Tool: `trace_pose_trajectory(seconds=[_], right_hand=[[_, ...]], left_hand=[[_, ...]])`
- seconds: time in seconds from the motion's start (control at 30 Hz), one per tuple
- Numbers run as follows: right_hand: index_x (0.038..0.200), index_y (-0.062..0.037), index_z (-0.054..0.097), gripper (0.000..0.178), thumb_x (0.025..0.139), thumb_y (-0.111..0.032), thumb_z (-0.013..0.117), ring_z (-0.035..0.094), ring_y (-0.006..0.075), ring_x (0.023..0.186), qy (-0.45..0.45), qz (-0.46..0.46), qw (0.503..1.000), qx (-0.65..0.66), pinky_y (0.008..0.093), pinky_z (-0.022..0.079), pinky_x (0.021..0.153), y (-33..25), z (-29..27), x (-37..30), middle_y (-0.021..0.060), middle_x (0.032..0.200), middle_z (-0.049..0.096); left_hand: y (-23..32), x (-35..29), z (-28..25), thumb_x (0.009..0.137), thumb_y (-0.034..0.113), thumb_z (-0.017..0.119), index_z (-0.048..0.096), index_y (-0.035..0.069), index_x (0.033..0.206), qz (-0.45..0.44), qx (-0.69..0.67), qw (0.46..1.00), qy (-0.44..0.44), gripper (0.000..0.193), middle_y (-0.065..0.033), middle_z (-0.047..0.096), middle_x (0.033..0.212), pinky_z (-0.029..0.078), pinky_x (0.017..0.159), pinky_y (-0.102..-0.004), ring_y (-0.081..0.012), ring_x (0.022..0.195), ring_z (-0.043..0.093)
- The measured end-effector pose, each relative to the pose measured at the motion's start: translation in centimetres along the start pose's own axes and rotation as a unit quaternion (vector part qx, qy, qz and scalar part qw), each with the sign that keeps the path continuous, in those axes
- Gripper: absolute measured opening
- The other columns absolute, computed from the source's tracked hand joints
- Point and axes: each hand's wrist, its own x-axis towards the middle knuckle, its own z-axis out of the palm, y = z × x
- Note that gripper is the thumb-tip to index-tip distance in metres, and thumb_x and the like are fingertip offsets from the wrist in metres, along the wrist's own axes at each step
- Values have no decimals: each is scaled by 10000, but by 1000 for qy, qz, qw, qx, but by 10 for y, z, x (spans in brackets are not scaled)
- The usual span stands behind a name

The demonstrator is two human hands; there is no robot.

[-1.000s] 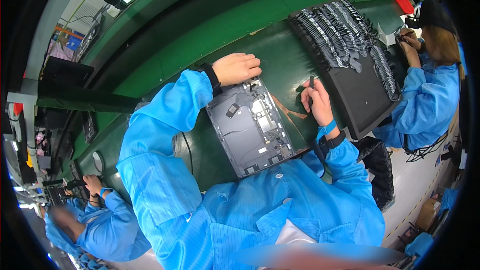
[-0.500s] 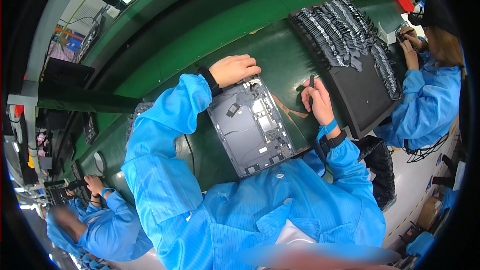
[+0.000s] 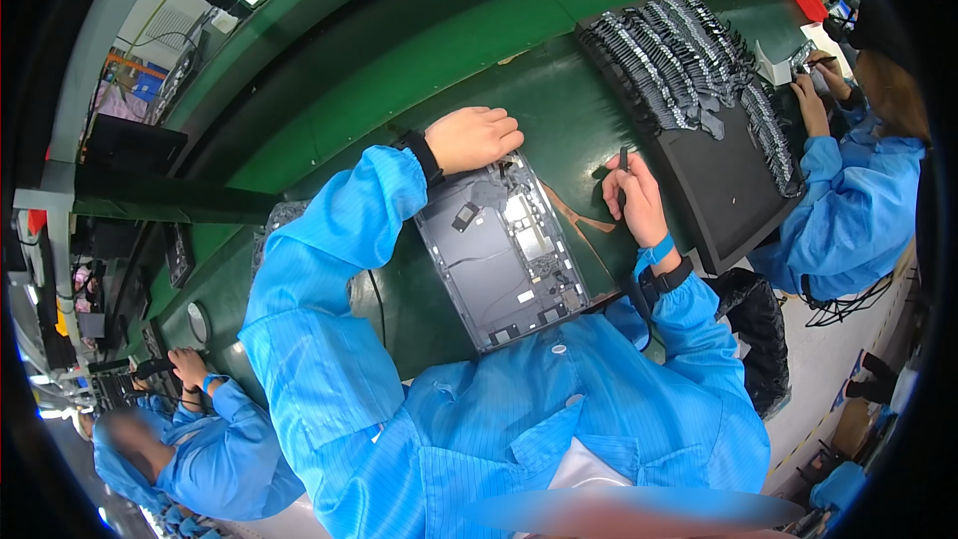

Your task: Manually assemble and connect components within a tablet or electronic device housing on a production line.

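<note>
A grey laptop casing (image 3: 489,260) lies open on the green bench in front of me, with its inner parts showing. My left hand (image 3: 473,140) rests at the casing's far edge, fingers curled. Its fingertips are hidden, so whatever they pinch cannot be seen. To the right of the casing, my right hand (image 3: 636,198) is closed round a slim black stick-like tool (image 3: 624,157), whose kind is unclear. A brown strip (image 3: 577,214) lies between the casing and my right hand. Inside the casing sits a small black part (image 3: 465,218).
A black foam tray (image 3: 723,202) with rows of small black and silver parts stands on the right. Beyond it a co-worker in blue (image 3: 848,210) handles small items near a red bin (image 3: 808,2). Another co-worker (image 3: 225,449) sits at left. A green ledge (image 3: 419,85) runs behind.
The fingers of my left hand have curled in more at the casing's far edge. My right hand has barely moved. The co-worker on the right has shifted their hands.
</note>
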Motion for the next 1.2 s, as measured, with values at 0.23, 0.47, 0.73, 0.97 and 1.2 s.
trace_pose_trajectory(seconds=[0.23, 0.47, 0.73, 0.97, 1.2], right_hand=[[1059, -40, 494, 193, 924, -119, 379, 463, 67, 518, 2, -1, 1000, 11, 212, 356, 451, 3, -1, 0, 34, 691, 550], [1066, -37, 493, 210, 918, -117, 366, 469, 65, 525, 2, 5, 1000, 7, 205, 360, 455, 2, -2, 0, 32, 694, 553], [1060, -36, 496, 207, 917, -119, 371, 468, 65, 523, 2, 3, 1000, 6, 206, 360, 453, 1, -1, 0, 30, 691, 554], [1061, -38, 493, 202, 923, -125, 373, 467, 66, 520, 5, 2, 1000, -2, 207, 357, 452, 2, -1, 1, 33, 690, 554], [1073, -40, 478, 205, 935, -121, 351, 461, 65, 516, -2, -4, 1000, 1, 202, 354, 453, 4, -2, 1, 34, 690, 551]], left_hand=[[-5, 4, 2, 787, 140, 565, 545, 77, 965, 21, -11, 1000, 7, 190, -44, 538, 875, 495, 761, -310, -198, 886, 562], [-5, -2, -2, 794, 106, 563, 590, 86, 1027, -45, -122, 992, -5, 236, -36, 576, 960, 510, 801, -339, -225, 950, 566], [-3, -4, 3, 756, 115, 616, 613, 70, 1023, -47, -98, 994, 8, 270, -43, 605, 956, 528, 755, -341, -226, 929, 588], [4, 0, 3, 735, 120, 638, 595, 59, 956, -45, -63, 997, 25, 233, -50, 573, 880, 527, 718, -341, -228, 878, 580], [1, -2, 6, 716, 139, 656, 595, 75, 942, -34, -83, 994, 58, 242, -48, 551, 850, 528, 699, -336, -224, 862, 574]])
